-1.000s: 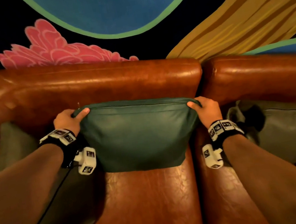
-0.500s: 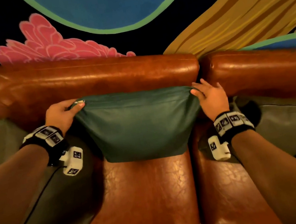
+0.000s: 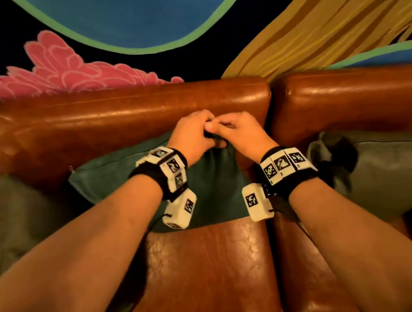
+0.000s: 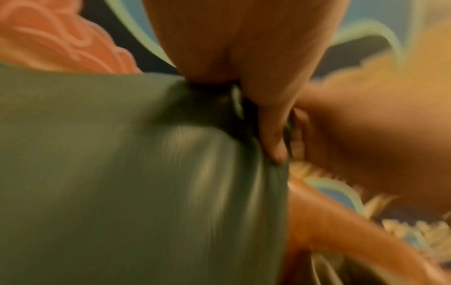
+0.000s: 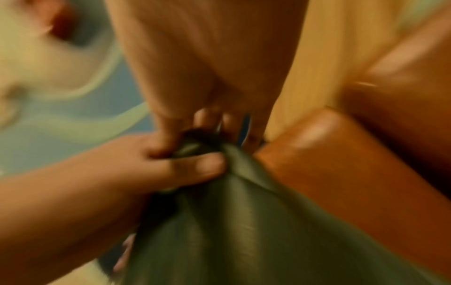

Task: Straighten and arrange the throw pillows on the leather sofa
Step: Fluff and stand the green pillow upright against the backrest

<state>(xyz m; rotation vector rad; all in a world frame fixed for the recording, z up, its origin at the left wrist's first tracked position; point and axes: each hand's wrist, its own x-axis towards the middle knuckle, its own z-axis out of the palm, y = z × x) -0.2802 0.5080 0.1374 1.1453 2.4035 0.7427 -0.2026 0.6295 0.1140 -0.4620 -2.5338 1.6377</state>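
A dark green leather pillow point(image 3: 111, 176) leans against the backrest of the brown leather sofa point(image 3: 113, 122). Both hands meet at its upper right corner. My left hand point(image 3: 193, 133) pinches the bunched corner, thumb in front; the left wrist view shows the green pillow point(image 4: 122, 173) gathered under that left hand point(image 4: 256, 96). My right hand point(image 3: 235, 129) grips the same corner from the right. In the right wrist view the right hand point(image 5: 214, 119) and the other hand's thumb hold the creased pillow corner point(image 5: 231, 192).
A grey-green pillow point(image 3: 18, 220) sits in the sofa's left corner, and another grey pillow point(image 3: 395, 166) lies slumped on the right seat. The brown seat cushion point(image 3: 209, 271) lies in front. A colourful mural wall point(image 3: 149, 11) rises behind the sofa.
My left hand has let go of the pillow's upper left corner and crossed over to the upper right corner, joining my right hand there. The corner is now bunched up.
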